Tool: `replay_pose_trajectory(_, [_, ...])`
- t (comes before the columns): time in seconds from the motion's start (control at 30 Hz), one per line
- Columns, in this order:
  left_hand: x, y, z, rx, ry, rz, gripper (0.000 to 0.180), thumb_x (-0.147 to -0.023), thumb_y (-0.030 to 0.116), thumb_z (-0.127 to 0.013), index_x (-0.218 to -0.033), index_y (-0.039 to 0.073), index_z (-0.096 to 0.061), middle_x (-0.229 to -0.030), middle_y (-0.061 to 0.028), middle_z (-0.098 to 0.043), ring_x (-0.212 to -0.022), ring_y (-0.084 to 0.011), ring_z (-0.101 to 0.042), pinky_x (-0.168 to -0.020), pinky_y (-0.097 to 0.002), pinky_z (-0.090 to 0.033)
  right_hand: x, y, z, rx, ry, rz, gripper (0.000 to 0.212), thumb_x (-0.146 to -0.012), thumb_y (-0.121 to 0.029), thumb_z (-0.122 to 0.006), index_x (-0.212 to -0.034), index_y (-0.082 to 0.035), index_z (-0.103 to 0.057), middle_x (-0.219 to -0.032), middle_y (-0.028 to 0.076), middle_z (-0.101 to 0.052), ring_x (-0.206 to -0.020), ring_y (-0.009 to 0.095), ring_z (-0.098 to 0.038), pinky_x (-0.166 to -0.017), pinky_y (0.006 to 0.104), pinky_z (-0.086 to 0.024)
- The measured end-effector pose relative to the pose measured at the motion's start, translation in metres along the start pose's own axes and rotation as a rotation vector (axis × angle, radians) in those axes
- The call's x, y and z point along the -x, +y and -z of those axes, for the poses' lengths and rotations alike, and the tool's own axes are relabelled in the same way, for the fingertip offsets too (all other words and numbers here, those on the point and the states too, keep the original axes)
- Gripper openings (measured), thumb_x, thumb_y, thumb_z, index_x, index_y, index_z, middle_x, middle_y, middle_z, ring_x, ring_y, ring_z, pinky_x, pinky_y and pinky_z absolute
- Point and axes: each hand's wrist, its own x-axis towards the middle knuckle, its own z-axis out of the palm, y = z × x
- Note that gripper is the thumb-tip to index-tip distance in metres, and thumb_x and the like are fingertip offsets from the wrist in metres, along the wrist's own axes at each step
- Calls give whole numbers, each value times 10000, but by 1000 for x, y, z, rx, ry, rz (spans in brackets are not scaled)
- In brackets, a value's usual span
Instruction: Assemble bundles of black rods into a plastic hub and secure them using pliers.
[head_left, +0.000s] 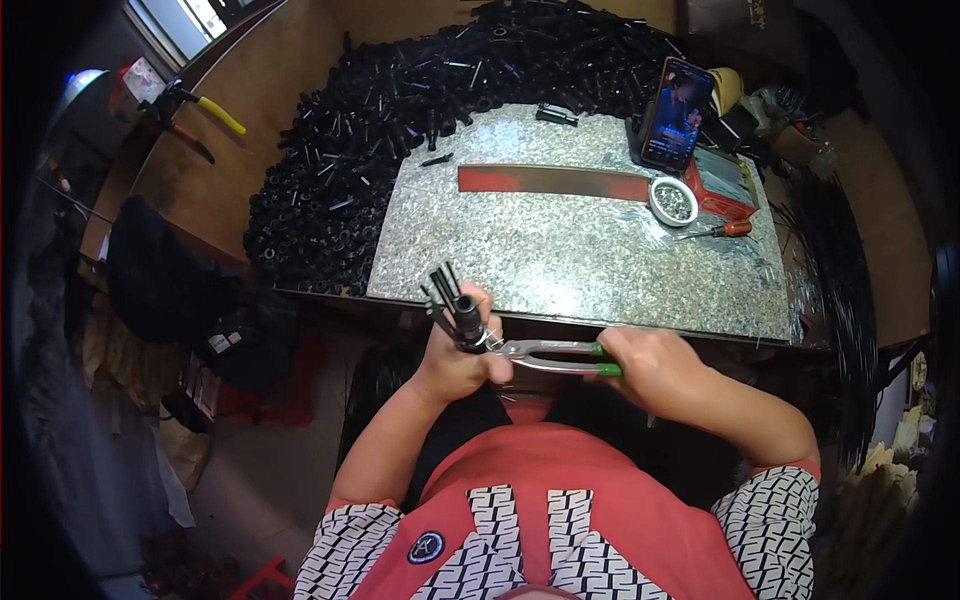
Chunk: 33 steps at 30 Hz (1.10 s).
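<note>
left hand [452, 368]: fingers curled closed around a black tubular part [466, 312], thumb at its lower end.
right hand [645, 362]: closed around the green grips of steel pliers [518, 349]; the two handles stand a little apart.
black tubular part: held in the air at the near edge of the tabletop [560, 260], toward its near left corner; tilted, slim black prongs beside it.
pliers' jaws: at the lower end of the part, next to the left thumb; whether they grip anything cannot be told.
step in hand: judged to be plier work on that end of the part.
next pliers move: judged to call for a steady left grip, the thumb kept out of the bite, and an even right squeeze.
near edge: runs just beyond both hands; lifting forward would need care here.
open room: widest bare stone lies between the red-brown strip [550, 182] and the near edge.
right edge: tighter; white bowl [660, 215] of small metal pieces touching or nearly touching the strip's end, red box [722, 203] and screwdriver [736, 229] beside it.
far right corner: phone [683, 110] propped upright.
left and far edges: bordered by a heap of black parts [400, 110].
</note>
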Motion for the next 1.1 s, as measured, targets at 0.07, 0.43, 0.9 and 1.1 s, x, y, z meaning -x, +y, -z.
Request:
replay_pose_trajectory(0.07, [2, 8, -10, 9, 80, 6, 765, -574, 510, -855, -956, 121, -319, -631, 24, -444, -516, -65, -408, -478, -200, -333, -1, -1, -4, -127, -87, -22, 311, -854, -298, -645, -863, -29, -490, -762, 170, -609, -706, 381, -614, -606, 460, -487])
replay_pose_trajectory(0.43, [4, 15, -27, -438, 116, -83, 245, -818, -23, -647, -790, 81, -427, -709, 11, -458, -633, -60, -419, -563, -236, -357, -16, -29, -7, -658, 355, -96, 108, -847, -65, -629, -927, -3, -590, -722, 79, -601, -652, 152, -586, -609, 280, -459])
replay_pose_trajectory(0.9, [9, 9, -22, -477, -43, -179, 134, -827, -32, -611, -955, 3, -592, -930, -72, -636, -867, -147, -605, -756, -298, -474, -39, -41, -15, -546, 490, 209, 167, -823, -56, -652, -960, 7, -579, -806, 140, -599, -683, 291, -615, -601, 344, -468])
replay_pose_trajectory(1.1, [9, 10, -23, -549, -58, -282, 204, -820, -42, -612, -1018, -5, -582, -955, -74, -627, -869, -154, -597, -768, -299, -471, -42, -37, -15, -600, 401, 170, 144, -825, -47, -645, -946, 6, -588, -808, 135, -607, -686, 281, -614, -606, 332, -469])
